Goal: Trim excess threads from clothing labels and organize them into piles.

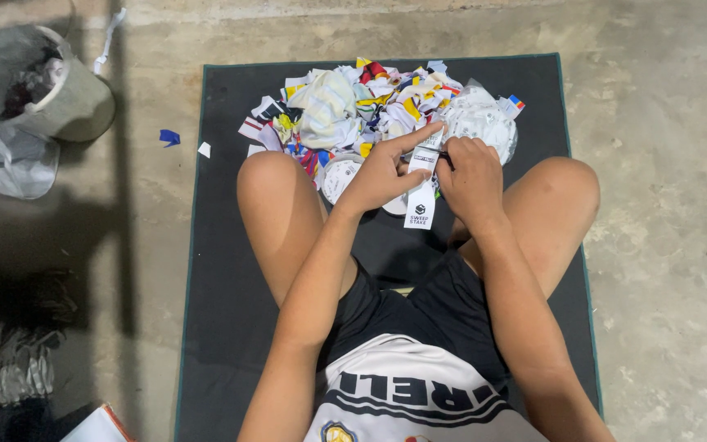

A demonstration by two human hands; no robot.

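Both hands, left hand [382, 176] and right hand [470, 176], fingers pinching a light, limp white tag [421, 200] at its twelve-o'clock end.

Two hands are in view, the left hand [382, 176] and the right hand [472, 176]; between them one white paper strip [421, 196]; one dark mat [222, 270] on the floor; one heap of coloured paper scraps [370, 102], too many and too tangled to count; one round white disc [339, 176] by the left knee; one grey bucket [59, 94] at the upper left; two loose scraps on the bare floor, one blue [169, 137], one white [204, 150].
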